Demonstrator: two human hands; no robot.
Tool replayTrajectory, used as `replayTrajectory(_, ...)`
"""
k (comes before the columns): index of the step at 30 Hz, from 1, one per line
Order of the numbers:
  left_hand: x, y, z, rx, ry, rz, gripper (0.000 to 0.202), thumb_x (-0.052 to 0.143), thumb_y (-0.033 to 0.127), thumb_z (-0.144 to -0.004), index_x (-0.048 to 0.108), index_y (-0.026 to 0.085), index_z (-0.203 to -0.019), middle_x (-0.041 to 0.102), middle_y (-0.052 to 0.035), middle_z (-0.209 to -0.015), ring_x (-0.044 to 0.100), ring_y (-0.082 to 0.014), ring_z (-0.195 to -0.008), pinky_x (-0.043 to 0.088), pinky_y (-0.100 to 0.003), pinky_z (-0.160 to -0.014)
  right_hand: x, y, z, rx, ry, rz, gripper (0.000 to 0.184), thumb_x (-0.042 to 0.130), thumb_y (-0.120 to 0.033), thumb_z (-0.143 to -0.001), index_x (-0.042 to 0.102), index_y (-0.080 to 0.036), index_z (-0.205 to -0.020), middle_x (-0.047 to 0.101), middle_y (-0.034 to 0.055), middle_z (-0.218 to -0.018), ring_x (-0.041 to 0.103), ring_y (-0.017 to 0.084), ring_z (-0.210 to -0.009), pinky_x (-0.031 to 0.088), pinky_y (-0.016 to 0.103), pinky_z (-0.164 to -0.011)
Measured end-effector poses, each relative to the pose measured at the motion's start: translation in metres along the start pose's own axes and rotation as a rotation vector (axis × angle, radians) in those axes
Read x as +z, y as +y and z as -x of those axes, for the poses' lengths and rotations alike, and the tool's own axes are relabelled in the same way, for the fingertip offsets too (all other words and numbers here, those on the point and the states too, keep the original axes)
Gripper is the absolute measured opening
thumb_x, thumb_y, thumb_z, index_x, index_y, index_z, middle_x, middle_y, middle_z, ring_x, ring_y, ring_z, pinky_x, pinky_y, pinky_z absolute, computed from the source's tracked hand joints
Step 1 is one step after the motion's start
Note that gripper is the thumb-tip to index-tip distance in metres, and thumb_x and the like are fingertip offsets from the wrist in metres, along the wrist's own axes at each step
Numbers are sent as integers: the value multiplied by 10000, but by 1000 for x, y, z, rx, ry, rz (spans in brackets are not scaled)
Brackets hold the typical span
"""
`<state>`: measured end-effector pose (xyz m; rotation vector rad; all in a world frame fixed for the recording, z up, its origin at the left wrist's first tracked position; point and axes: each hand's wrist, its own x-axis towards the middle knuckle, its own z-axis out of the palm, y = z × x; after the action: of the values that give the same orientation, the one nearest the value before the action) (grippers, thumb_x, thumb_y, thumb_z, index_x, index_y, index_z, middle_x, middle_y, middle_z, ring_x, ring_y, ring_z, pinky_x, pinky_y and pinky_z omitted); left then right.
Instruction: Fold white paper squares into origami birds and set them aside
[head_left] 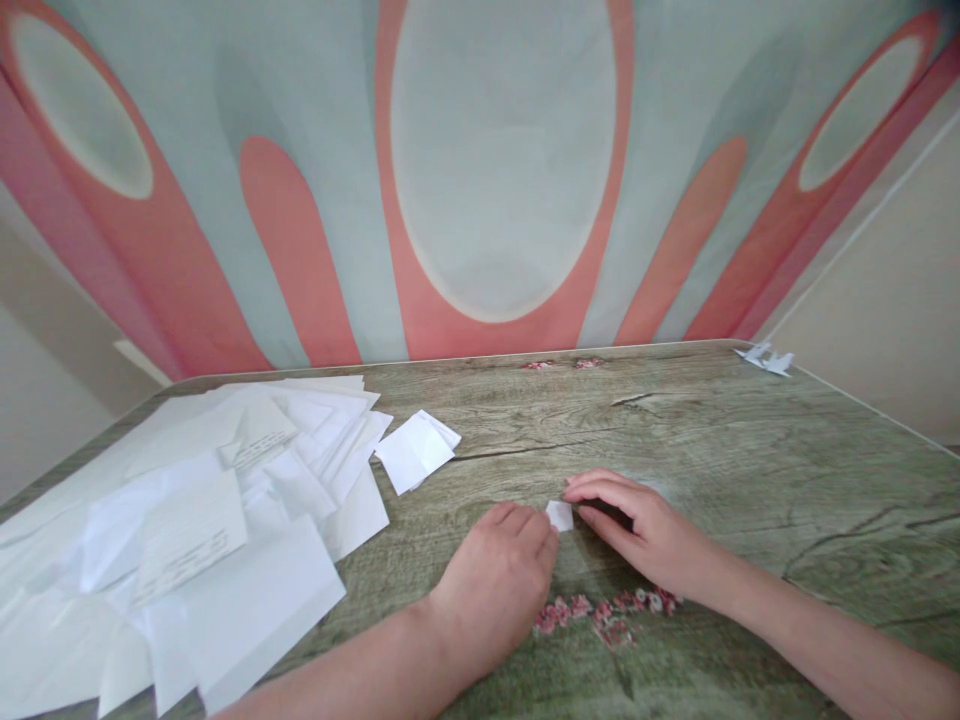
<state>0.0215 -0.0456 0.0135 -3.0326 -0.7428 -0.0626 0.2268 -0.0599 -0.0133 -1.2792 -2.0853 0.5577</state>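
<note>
A small folded piece of white paper (559,515) lies on the wood-grain table (712,440) between my two hands. My left hand (499,575) rests knuckles up, its fingers curled and pinching the paper's left edge. My right hand (637,525) comes in from the right, fingers bent and pressed together on the paper's right side. Most of the paper is hidden under my fingers.
A loose heap of white paper sheets (202,520) covers the table's left side. A small stack of cut white squares (417,450) lies beside it. Small folded white paper figures (766,358) sit at the far right corner. A patterned wall (502,180) stands behind.
</note>
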Motion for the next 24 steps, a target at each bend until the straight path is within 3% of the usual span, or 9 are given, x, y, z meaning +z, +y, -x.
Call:
replayTrajectory(5,-2,1,0,-2,-3,-4,228,484,131,-824,536,101,-1044,582,-83,-915,534,-213,-889,444,-357,-822,-4,-4,10,-163,-73,307,425,334,-10,-825,532,-177,-1162,560,95,-1155,536,187,-1042,468,372,-891)
replayTrajectory(16,-2,1,0,9,12,-25,229,476,144,-833,539,87,-1046,588,-95,-944,545,-224,-909,447,-361,-814,6,-13,17,-312,-102,685,357,414,-45,-802,559,-84,-1126,590,140,-1107,545,246,-1029,517,391,-837)
replayTrajectory(24,1,1,1,-3,5,-24,261,483,133,-824,530,88,-1076,587,-96,-938,544,-223,-920,445,-364,-821,17,-22,20,-263,-91,832,334,377,-16,-805,573,-61,-1072,577,157,-1105,551,268,-990,518,402,-772)
